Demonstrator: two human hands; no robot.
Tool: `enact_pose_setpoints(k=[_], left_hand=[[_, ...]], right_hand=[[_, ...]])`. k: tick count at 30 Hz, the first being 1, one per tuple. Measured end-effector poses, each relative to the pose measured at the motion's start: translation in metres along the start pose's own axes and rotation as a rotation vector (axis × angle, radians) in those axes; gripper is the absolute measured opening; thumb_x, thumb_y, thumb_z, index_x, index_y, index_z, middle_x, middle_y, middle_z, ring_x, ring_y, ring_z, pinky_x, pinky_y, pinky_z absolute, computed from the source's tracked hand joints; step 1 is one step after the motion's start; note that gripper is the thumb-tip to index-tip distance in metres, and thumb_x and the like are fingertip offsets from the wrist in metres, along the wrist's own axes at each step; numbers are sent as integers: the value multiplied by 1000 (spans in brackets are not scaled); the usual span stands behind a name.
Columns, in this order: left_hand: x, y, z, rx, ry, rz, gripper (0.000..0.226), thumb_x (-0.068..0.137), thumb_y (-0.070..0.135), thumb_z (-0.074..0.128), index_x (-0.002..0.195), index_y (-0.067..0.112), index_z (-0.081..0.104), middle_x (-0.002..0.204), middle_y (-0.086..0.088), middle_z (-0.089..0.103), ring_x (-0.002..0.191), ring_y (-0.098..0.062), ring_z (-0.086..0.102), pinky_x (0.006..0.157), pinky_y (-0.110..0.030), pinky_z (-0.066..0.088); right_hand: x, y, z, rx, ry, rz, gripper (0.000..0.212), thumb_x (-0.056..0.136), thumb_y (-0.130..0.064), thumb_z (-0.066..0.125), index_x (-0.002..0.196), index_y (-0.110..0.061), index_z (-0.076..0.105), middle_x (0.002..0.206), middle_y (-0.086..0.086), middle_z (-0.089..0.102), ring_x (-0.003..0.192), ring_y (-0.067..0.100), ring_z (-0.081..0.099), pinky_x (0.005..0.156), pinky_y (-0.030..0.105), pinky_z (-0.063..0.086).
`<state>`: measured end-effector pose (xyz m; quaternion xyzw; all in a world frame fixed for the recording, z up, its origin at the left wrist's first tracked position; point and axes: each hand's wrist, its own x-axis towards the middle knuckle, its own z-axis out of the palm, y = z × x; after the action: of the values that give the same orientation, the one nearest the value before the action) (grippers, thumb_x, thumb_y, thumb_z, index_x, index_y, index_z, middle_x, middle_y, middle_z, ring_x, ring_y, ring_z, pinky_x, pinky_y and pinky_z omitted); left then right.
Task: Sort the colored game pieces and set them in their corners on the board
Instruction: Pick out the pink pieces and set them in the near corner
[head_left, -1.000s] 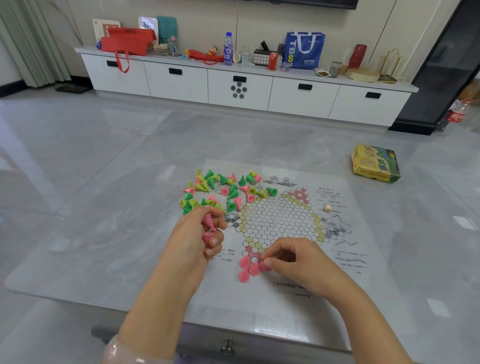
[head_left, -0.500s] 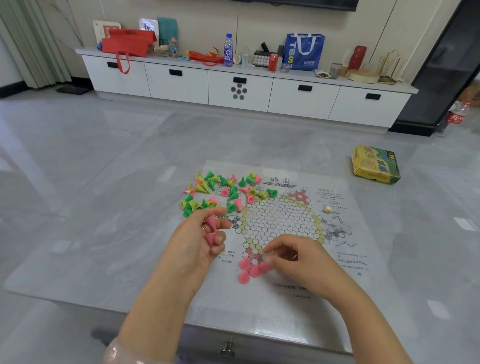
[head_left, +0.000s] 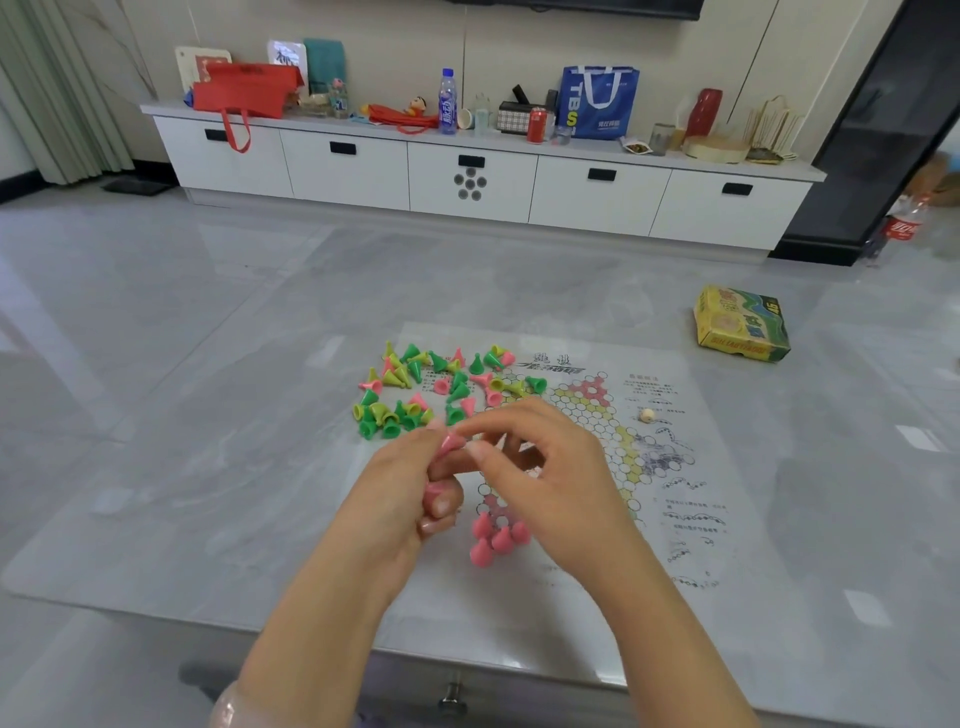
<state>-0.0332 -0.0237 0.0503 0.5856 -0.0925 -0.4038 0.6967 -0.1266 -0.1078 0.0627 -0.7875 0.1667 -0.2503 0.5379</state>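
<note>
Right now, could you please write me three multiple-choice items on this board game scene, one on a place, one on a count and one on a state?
1. Where does the game box lie?
A. beyond the board's far right corner
B. on the white cabinet
C. under the left hand

2. How many pink pieces stand in the board's near corner?
A. none
B. four
C. ten

3. What is the right hand doing?
A. lying flat on the board
B. pinching a pink piece at the left hand's fingertips
C. gripping the box

Answers: 1 A, the box lies on the table past the sheet; 2 B, four cones cluster there; 3 B, its fingertips meet on the cone.
</note>
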Motion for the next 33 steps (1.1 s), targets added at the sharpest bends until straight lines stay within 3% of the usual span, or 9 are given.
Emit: enact_pose_setpoints(k=[4, 6, 11, 16, 22, 25, 27, 29, 33], left_hand=[[1, -3, -2, -4, 56, -50, 27, 96, 22, 37, 76, 11, 52, 62, -6, 44, 27, -5, 31, 32, -10, 19], [-1, -2, -1, -4, 57, -62, 26, 96, 23, 38, 78, 9, 52, 68, -11, 43, 25, -5, 32, 30, -10, 20], [-10, 0, 0, 4, 16, -61, 25, 94, 21, 39, 82, 7, 56, 57, -6, 42, 28, -9, 33, 30, -14, 22], [-16, -1, 1, 74, 9, -14, 30, 94, 18, 40, 104, -3, 58, 46, 8, 51, 34, -8, 31, 35, -17, 24], [-19, 0, -1, 80, 13, 25, 24, 95, 15, 36, 82, 5, 53, 42, 7, 52, 33, -7, 27, 33, -16, 25], [-18, 0, -3, 70, 1, 21, 25, 96, 18, 39, 88, 4, 59, 67, -4, 71, 34, -7, 30, 33, -16, 27], [-15, 0, -6, 29, 28, 13, 24, 95, 17, 40, 89, 5, 60, 80, -11, 73, 34, -7, 32, 33, -15, 28], [-10, 0, -10, -73, 84, 2, 19, 94, 13, 41, 89, 6, 58, 80, -11, 71, 35, -7, 36, 33, -15, 30], [3, 2, -22, -447, 207, -81, 14, 90, 3, 38, 90, 0, 52, 81, -15, 59, 49, -12, 40, 34, -12, 34]], right_hand=[[1, 1, 9, -342, -90, -107, 16, 80, -24, 67, 94, -31, 68, 90, -11, 52, 89, 13, 51, 68, 36, 51], [2, 3, 11, -458, -70, -123, 15, 77, -28, 68, 93, -29, 67, 90, -11, 53, 95, 9, 43, 78, 34, 45], [1, 3, 12, -316, -42, -73, 10, 77, -32, 67, 85, -27, 65, 85, -24, 48, 88, 18, 56, 62, 45, 52], [-2, 0, 12, -238, 79, -73, 25, 77, -43, 56, 83, -22, 69, 81, -16, 58, 73, 19, 59, 67, 45, 52], [-2, 2, 13, -272, 37, -75, 11, 84, -27, 64, 91, -20, 68, 83, -19, 55, 77, 23, 61, 71, 45, 52], [-1, 2, 10, -251, 79, -79, 6, 84, -23, 64, 87, -21, 69, 81, -12, 60, 68, 18, 61, 63, 37, 53], [1, 5, 1, -147, 137, -17, 6, 82, -20, 66, 81, -25, 69, 79, -8, 65, 63, 13, 61, 56, 26, 53], [4, 12, -12, -85, 213, 44, 8, 81, -19, 67, 79, -27, 68, 77, -9, 67, 67, 2, 60, 59, 11, 48], [6, 36, -32, -143, 205, 158, 7, 82, -16, 66, 80, -22, 66, 79, -9, 68, 69, -6, 58, 62, 5, 43]])
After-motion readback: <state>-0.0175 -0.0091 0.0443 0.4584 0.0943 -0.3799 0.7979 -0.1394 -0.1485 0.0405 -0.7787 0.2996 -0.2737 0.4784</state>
